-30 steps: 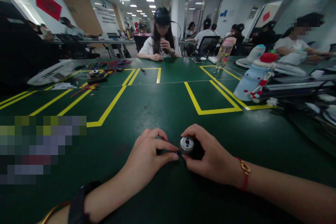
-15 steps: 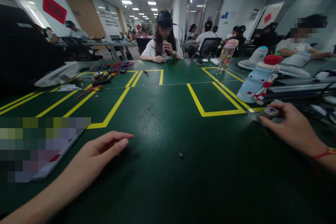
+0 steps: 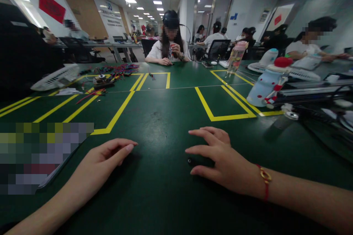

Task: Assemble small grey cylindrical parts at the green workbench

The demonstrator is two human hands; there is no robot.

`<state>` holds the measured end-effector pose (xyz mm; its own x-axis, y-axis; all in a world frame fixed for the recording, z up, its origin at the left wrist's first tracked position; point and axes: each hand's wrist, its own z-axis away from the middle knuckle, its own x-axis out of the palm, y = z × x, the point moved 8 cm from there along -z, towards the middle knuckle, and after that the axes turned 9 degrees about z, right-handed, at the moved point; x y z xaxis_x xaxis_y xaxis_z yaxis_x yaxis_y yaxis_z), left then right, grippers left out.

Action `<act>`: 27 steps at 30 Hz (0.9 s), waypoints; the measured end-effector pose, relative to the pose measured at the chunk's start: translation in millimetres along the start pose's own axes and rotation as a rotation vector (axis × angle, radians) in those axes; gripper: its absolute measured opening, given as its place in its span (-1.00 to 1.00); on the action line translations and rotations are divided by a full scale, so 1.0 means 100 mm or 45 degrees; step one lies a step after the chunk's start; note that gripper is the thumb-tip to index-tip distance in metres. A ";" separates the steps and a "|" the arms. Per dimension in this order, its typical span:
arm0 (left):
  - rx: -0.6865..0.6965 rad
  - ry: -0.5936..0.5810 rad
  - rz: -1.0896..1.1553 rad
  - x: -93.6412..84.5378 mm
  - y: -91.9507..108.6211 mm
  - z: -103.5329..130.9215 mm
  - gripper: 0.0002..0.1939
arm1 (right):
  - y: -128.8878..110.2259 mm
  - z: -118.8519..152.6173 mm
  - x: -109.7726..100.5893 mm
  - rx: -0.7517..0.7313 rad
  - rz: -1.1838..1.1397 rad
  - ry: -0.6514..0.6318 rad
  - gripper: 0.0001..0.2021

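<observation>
My right hand (image 3: 220, 159) is over the table, its fingers spread apart with nothing between them. Just by its thumb and index fingertips lies a tiny dark round piece with a pale centre (image 3: 189, 161), too small to name surely. Farther right, a small metal cylindrical part (image 3: 291, 113) sits at the end of the yellow tape line. My left hand (image 3: 109, 156) rests low on the left, thumb tip against the index finger and the other fingers curled; no object shows in it.
The green table (image 3: 154, 198) carries yellow tape lines. Tangled wires (image 3: 124, 69) lie far left, near a white fan (image 3: 56, 78). A blue bottle with a red top (image 3: 261, 86) and a clear bottle (image 3: 235, 58) stand right. Opposite sits a person (image 3: 171, 44).
My right hand has let go of the metal cylindrical part at the right and moved left to the tiny round piece, fingers spread. My left hand has hardly moved.
</observation>
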<state>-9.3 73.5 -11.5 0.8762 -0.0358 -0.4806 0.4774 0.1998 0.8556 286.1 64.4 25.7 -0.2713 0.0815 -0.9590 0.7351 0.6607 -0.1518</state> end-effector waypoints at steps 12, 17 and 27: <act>-0.027 -0.042 -0.031 0.06 0.00 0.02 -0.48 | 1.91 0.85 -1.19 0.760 0.779 0.392 -0.64; -0.043 -0.051 -0.066 0.05 -0.02 0.02 -0.46 | 2.52 1.29 -1.24 1.285 0.696 0.010 -0.58; -0.029 -0.038 -0.041 0.04 -0.01 0.03 -0.46 | 2.61 1.38 -1.27 1.374 0.645 -0.052 -0.47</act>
<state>-5.9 70.0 -13.8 0.8620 -0.0719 -0.5017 0.5043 0.2204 0.8349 598.1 123.2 74.9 0.2060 0.1155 -0.9717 0.9008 -0.4104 0.1422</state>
